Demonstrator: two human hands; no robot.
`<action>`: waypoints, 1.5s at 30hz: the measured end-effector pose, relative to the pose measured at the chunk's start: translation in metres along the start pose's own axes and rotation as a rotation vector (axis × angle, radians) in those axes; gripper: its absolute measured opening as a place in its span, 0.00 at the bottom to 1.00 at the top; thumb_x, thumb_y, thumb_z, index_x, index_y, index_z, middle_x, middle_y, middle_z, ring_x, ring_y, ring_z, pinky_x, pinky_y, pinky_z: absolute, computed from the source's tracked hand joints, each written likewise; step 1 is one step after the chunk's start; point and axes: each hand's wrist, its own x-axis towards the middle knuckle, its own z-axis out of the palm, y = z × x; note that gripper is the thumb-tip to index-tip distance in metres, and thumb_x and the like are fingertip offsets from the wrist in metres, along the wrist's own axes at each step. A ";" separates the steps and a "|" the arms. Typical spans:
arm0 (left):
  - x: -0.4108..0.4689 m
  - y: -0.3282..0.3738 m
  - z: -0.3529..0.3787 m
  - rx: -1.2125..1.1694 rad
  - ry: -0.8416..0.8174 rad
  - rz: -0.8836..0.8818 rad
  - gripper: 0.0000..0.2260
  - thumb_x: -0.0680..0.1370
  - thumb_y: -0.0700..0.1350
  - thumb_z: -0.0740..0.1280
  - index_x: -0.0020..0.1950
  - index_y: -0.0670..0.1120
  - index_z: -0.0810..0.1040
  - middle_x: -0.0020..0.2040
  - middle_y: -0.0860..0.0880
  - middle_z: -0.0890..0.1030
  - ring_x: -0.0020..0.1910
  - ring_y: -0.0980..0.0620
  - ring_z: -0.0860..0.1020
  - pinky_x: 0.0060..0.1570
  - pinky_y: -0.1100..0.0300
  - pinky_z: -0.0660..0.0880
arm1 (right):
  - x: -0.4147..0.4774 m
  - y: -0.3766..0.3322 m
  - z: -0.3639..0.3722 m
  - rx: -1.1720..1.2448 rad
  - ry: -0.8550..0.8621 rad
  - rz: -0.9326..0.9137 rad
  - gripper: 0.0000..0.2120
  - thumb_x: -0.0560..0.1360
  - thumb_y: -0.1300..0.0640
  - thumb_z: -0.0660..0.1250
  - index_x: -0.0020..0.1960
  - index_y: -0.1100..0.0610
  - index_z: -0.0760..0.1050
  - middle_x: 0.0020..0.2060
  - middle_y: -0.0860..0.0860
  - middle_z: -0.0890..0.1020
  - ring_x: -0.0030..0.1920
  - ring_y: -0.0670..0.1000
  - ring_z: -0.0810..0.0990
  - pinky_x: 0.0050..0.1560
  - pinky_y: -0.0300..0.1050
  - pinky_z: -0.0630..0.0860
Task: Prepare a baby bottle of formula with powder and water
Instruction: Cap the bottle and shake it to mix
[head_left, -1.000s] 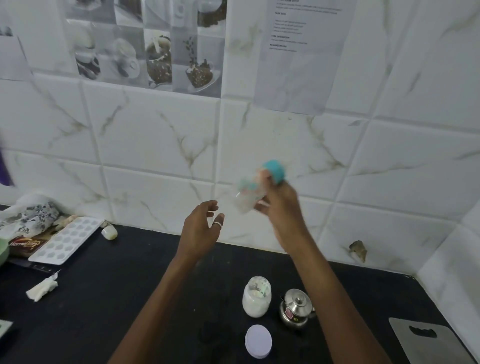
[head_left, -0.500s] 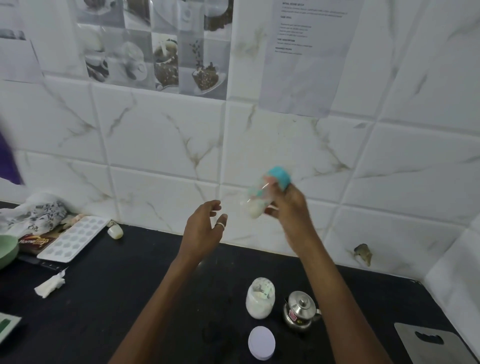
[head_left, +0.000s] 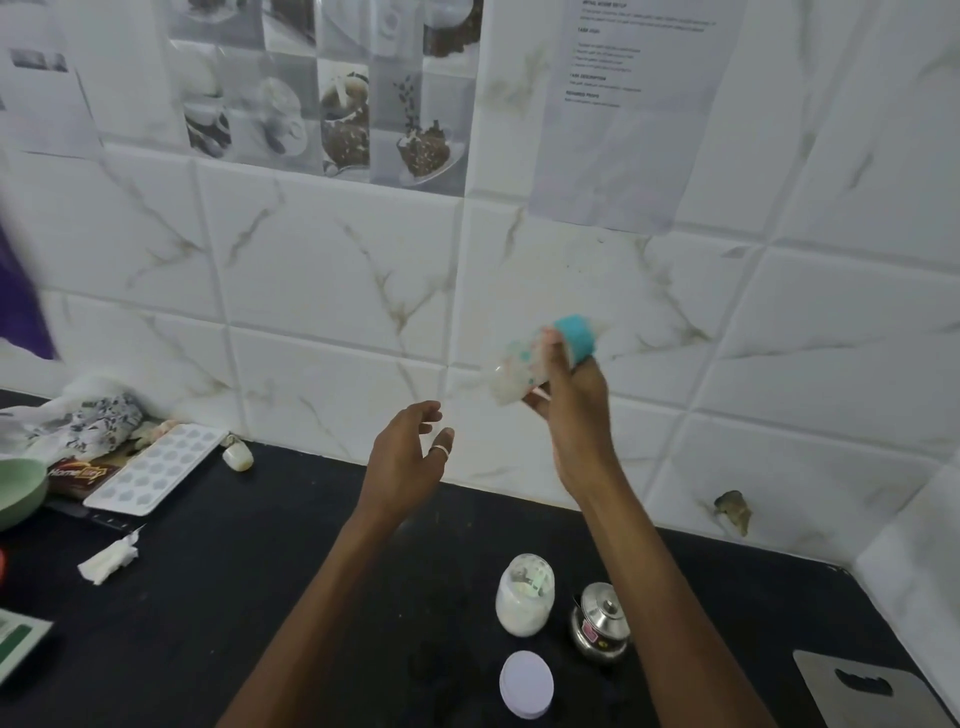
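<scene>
My right hand (head_left: 574, 400) grips a clear baby bottle (head_left: 519, 371) with a teal cap, held up in front of the wall tiles. The bottle is tilted, cap up to the right, base down to the left, with white liquid inside; it is blurred. My left hand (head_left: 408, 460) hovers lower to the left, fingers apart and holding nothing. On the black counter (head_left: 234, 597) below stand an open jar of white powder (head_left: 524, 595), its white round lid (head_left: 526, 684) lying in front, and a small steel kettle (head_left: 600, 623).
At the left lie a white ice tray (head_left: 156, 467), a green bowl (head_left: 18, 488), a patterned cloth (head_left: 78, 423), a crumpled tissue (head_left: 109, 561) and a small white object (head_left: 238, 457). A steel board (head_left: 872, 691) sits at the bottom right. The tiled wall corners at right.
The bottle in my right hand has shifted and changed tilt slightly between frames, staying blurred. My left hand stays open in about the same place. The view has shifted slightly.
</scene>
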 end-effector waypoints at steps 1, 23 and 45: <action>0.001 -0.001 -0.002 0.006 -0.007 0.000 0.18 0.79 0.45 0.69 0.69 0.46 0.74 0.61 0.54 0.80 0.55 0.56 0.77 0.54 0.61 0.72 | -0.005 0.005 0.004 -0.085 -0.090 0.019 0.17 0.78 0.44 0.66 0.61 0.53 0.76 0.55 0.51 0.84 0.54 0.49 0.86 0.48 0.42 0.83; 0.007 -0.007 -0.005 0.009 -0.003 0.012 0.20 0.78 0.42 0.70 0.70 0.45 0.73 0.61 0.52 0.80 0.58 0.54 0.78 0.57 0.60 0.74 | -0.008 0.017 0.005 -0.170 -0.159 0.060 0.15 0.78 0.46 0.67 0.61 0.52 0.76 0.54 0.49 0.85 0.56 0.50 0.85 0.47 0.41 0.83; 0.005 -0.002 -0.003 -0.010 0.000 0.017 0.21 0.77 0.41 0.71 0.69 0.44 0.74 0.61 0.53 0.79 0.57 0.53 0.79 0.57 0.58 0.75 | -0.012 0.021 -0.002 -0.273 -0.286 0.064 0.17 0.74 0.44 0.69 0.58 0.51 0.77 0.53 0.50 0.84 0.52 0.48 0.86 0.46 0.40 0.82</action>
